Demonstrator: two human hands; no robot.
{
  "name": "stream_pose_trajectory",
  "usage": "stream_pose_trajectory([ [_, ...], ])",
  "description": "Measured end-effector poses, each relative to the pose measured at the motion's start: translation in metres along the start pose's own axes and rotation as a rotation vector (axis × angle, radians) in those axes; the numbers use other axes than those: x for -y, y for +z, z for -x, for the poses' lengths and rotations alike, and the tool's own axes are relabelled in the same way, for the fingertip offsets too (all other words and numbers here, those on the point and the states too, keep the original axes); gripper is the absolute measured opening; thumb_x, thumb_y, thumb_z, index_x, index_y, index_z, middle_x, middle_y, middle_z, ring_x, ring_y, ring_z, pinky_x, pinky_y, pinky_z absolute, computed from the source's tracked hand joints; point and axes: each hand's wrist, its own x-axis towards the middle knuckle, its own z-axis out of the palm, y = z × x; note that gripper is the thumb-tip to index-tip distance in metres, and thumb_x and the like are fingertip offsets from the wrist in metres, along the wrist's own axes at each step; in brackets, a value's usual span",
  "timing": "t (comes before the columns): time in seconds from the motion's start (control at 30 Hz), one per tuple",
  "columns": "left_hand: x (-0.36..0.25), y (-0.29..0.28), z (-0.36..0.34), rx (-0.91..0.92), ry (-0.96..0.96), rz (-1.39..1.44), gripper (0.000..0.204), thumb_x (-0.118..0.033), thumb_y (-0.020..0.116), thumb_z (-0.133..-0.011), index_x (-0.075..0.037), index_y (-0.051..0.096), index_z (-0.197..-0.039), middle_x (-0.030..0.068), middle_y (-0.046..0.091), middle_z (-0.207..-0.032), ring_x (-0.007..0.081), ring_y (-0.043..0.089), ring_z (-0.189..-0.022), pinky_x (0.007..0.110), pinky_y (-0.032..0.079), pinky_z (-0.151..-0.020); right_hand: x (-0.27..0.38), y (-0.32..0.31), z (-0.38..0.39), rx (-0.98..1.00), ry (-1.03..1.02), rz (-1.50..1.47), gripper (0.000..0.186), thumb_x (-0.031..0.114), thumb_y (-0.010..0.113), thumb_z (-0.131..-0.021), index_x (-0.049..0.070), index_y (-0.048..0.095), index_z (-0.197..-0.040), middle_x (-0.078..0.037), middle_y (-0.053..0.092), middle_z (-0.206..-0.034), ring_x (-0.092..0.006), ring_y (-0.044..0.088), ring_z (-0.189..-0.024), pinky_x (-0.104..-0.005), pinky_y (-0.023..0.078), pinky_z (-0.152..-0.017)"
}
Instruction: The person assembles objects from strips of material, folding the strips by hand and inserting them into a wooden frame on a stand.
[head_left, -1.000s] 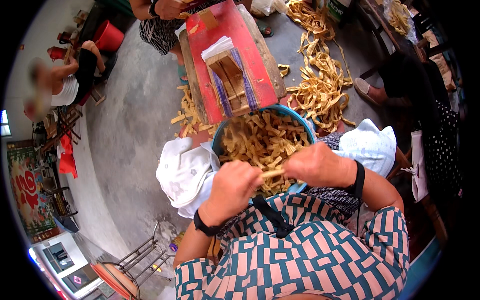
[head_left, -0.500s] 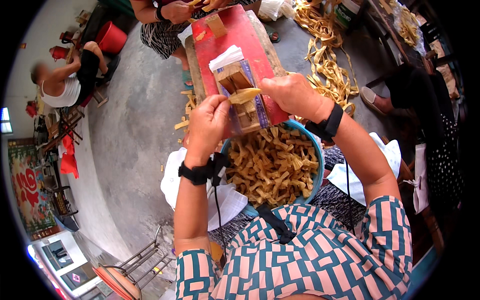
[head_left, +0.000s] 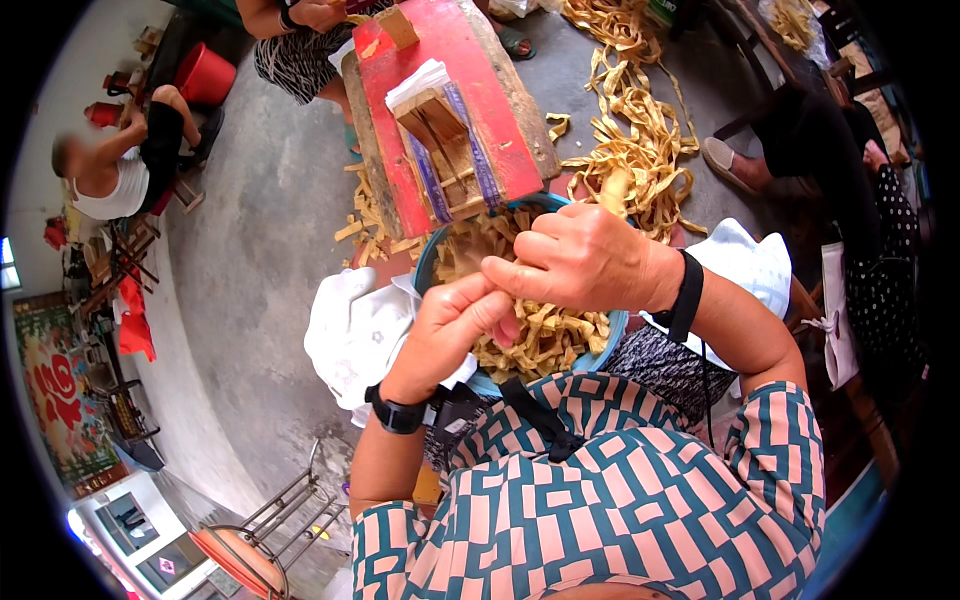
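Observation:
My left hand (head_left: pixel 455 325) is closed above a blue tub (head_left: pixel 612 340) of folded yellow strip pieces (head_left: pixel 535 340); what its fingers hold is hidden. My right hand (head_left: pixel 585 255) meets it at the fingertips, curled round a yellow strip piece (head_left: pixel 614 190) that sticks out above the knuckles. Beyond both hands, a wooden slotted block (head_left: pixel 433 130) with purple bands and a white paper stack (head_left: pixel 415 80) stands on a worn red board (head_left: pixel 500 125).
Loose yellow strips (head_left: pixel 640 150) lie heaped right of the board. White cloths (head_left: pixel 345 325) flank the tub. A co-worker's hand (head_left: pixel 318 14) is across the board; another person (head_left: pixel 110 170) sits far left. A metal-framed chair (head_left: pixel 240 560) stands lower left.
Both hands rose to the wooden block with a yellow strip between them half a second ago; now they have come back down toward me over the tub and are closer together.

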Motion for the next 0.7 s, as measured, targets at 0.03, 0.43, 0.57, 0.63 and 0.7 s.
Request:
stream_pose_trajectory([
  [0.03,0.001,0.009,0.004,-0.068,-0.017,0.031,0.027,-0.026,0.059,-0.106,0.001,0.065,-0.105,0.0038,0.066,-0.082,0.0128,0.064,-0.073,0.027,0.052,-0.069,0.003,-0.001,0.002,-0.005,-0.007,-0.004,0.033,0.017,0.069,-0.082,0.008,0.067,-0.114,0.001,0.047,-0.071,-0.0132,0.057,-0.062,-0.0297,0.045,-0.050],
  [0.43,-0.011,0.020,0.053,0.092,0.605,0.662,0.026,-0.023,0.059,-0.103,-0.001,0.071,-0.097,0.0147,0.067,-0.096,0.0293,0.068,-0.088,0.040,0.057,-0.074,0.027,-0.001,0.031,-0.179,0.293,-0.640,0.013,0.015,0.064,-0.100,0.002,0.066,-0.103,-0.009,0.063,-0.077,-0.0219,0.067,-0.066,-0.0329,0.052,-0.057],
  [0.57,-0.031,0.025,0.055,-0.017,0.580,-0.121,0.019,-0.011,0.073,-0.089,-0.001,0.075,-0.105,0.0269,0.057,-0.144,0.0391,0.052,-0.138,0.050,0.043,-0.110,0.053,-0.007,0.032,0.199,0.610,-1.525,0.027,0.026,0.054,-0.109,0.001,0.065,-0.105,0.001,0.056,-0.072,-0.0062,0.053,-0.061,-0.0249,0.043,-0.053],
  [0.63,-0.037,0.034,0.047,-0.107,0.673,-0.831,0.017,-0.014,0.078,-0.081,-0.005,0.073,-0.095,0.0192,0.061,-0.142,0.0351,0.057,-0.132,0.051,0.034,-0.116,0.056,-0.009,0.030,0.207,0.689,-1.724,0.031,0.028,0.051,-0.111,0.002,0.065,-0.103,0.002,0.056,-0.072,-0.0058,0.051,-0.060,-0.0236,0.041,-0.054],
  [0.7,-0.033,0.047,0.045,-0.217,0.716,-1.301,0.017,-0.015,0.082,-0.075,-0.008,0.073,-0.088,0.0134,0.066,-0.132,0.0316,0.061,-0.124,0.046,0.046,-0.108,0.053,-0.018,0.031,0.283,0.781,-1.768,0.034,0.031,0.049,-0.111,0.004,0.064,-0.098,0.002,0.056,-0.072,-0.0054,0.051,-0.062,-0.0218,0.041,-0.056],
])
